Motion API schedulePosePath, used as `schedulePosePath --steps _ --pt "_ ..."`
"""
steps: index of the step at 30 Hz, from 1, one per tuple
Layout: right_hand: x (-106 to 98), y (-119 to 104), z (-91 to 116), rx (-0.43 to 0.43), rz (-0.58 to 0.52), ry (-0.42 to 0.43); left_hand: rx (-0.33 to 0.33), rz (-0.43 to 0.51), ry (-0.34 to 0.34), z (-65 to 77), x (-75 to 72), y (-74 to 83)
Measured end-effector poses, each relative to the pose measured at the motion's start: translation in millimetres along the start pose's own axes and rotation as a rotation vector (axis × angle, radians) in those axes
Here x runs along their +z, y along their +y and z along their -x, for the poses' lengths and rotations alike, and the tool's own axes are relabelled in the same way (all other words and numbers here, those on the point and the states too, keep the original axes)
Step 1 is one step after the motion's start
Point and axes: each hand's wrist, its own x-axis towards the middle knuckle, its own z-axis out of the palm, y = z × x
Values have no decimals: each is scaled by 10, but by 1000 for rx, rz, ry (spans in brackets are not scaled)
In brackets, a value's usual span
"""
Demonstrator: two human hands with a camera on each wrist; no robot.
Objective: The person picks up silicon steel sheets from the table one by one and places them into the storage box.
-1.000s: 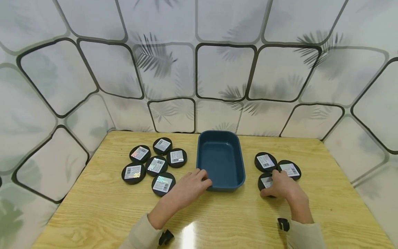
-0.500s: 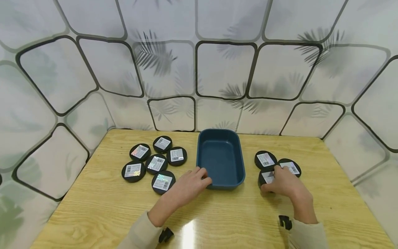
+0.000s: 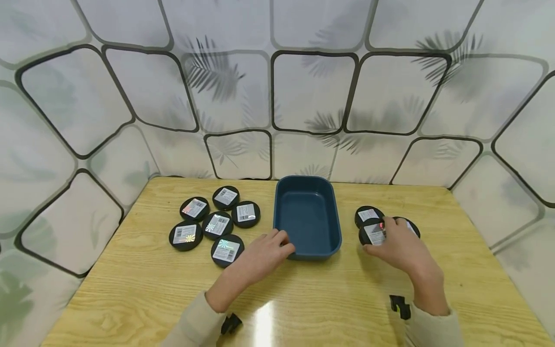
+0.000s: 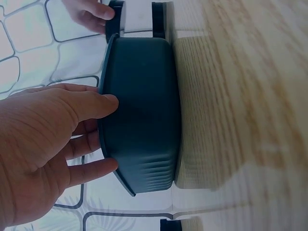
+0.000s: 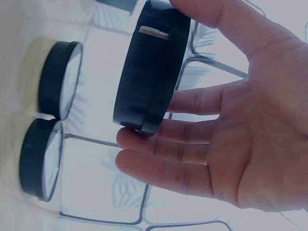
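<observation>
My right hand (image 3: 403, 248) grips a round black case (image 3: 372, 233) with a white label on top, raised off the table. In the right wrist view, the case (image 5: 151, 72) shows a small slot in its side, with the thumb at one edge and fingertips at the other. Two similar cases stay on the table beneath and behind it: one (image 3: 367, 213) at the back and another (image 3: 412, 226) partly hidden by the hand. My left hand (image 3: 264, 255) holds the near rim of a dark blue bin (image 4: 144, 106), thumb outside and some fingers over the edge.
Several more black labelled cases, among them the nearest one (image 3: 227, 250), lie grouped on the wooden table (image 3: 321, 303) left of the bin. A patterned curtain (image 3: 312, 91) stands behind the table and along both sides.
My right hand has lifted the nearest right-hand case up off the table. The left hand stays on the bin's rim. The head view has tilted slightly.
</observation>
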Motion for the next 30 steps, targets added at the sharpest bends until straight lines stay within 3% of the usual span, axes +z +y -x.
schedulePosePath --steps 8,15,24,30 --pt "-81 -116 91 -35 -28 84 -8 8 -15 -5 -9 1" --pt "-133 -209 129 -22 -78 105 -9 8 -14 -9 -10 -4" --pt "-86 -271 117 -109 -154 293 -4 11 -11 -2 -1 -5" --pt "-26 -324 67 -151 -177 322 -3 7 -4 6 2 -4"
